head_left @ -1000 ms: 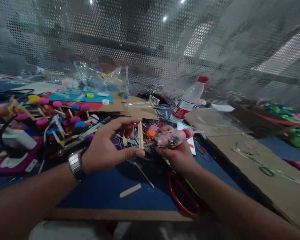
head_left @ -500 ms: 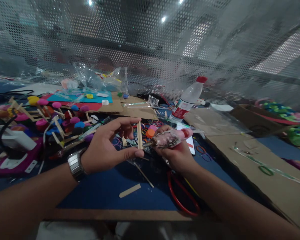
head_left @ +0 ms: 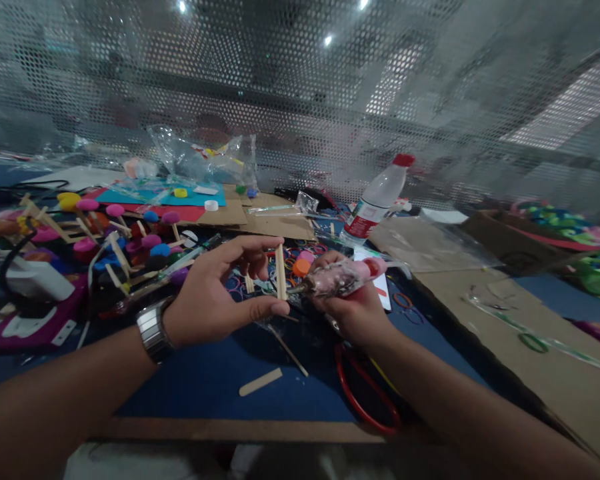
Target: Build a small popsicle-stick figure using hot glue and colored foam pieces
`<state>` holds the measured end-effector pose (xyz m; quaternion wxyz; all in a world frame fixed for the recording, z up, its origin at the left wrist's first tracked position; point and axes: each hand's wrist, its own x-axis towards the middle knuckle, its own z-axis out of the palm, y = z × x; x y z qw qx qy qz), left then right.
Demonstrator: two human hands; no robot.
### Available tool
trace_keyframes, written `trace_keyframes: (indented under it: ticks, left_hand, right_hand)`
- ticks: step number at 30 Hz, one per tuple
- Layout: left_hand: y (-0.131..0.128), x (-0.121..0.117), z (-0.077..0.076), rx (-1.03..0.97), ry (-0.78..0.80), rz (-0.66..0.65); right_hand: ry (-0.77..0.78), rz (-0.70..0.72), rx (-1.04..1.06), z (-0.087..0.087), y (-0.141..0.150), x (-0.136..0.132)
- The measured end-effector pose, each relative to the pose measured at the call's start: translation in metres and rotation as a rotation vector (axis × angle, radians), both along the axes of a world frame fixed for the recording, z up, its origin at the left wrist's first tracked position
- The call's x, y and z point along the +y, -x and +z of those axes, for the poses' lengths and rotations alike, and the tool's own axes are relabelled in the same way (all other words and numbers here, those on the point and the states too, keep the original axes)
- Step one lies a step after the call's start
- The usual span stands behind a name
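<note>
Both hands are occupied in the head view. Fingers of the left hand (head_left: 205, 303) are curved in a wide C, with the thumb and index finger clamped on the two ends of a few slim wooden sticks (head_left: 281, 273), which stand nearly upright between them; the other fingers curl loosely behind. Closed around the body of a pink glue gun (head_left: 335, 279), the right hand (head_left: 353, 312) points its metal nozzle left. Taking the glue gun as the landmark, the wooden sticks are just left of it, with the nozzle tip at their lower part; whether tip and wood touch is hard to tell in this dim view.

Just beyond the nozzle lies an orange cap (head_left: 301, 268). Farther behind the glue gun, a clear bottle (head_left: 373, 210) with a red cap leans to the right. Nearer the wearer are a red loop handle (head_left: 363, 400), slightly right, and a loose flat stick (head_left: 261, 382), to the left, on the blue tabletop (head_left: 205, 390). Well left of the glue gun sits a heap of coloured caps (head_left: 150, 240) mixed with wooden pieces; right of it are thin coloured rings (head_left: 403, 301).
</note>
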<state>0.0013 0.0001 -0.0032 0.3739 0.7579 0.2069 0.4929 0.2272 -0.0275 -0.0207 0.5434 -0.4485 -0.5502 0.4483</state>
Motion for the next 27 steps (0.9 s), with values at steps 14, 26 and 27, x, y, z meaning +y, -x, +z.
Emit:
trace_keyframes:
  ticks: [14, 26, 27]
  left_hand:
    - [-0.0003, 0.0002, 0.0014, 0.013, -0.031, -0.004]
    - [-0.0015, 0.0002, 0.0008, 0.0, -0.019, 0.005]
    - [-0.0016, 0.0001, 0.001, -0.001, -0.017, 0.004]
  right_hand:
    - [0.016, 0.0, -0.006, -0.0034, -0.0014, -0.0002]
    - [0.017, -0.002, 0.008, 0.0006, 0.0011, -0.0024]
    - [0.013, 0.001, 0.013, 0.0, 0.0008, -0.0022]
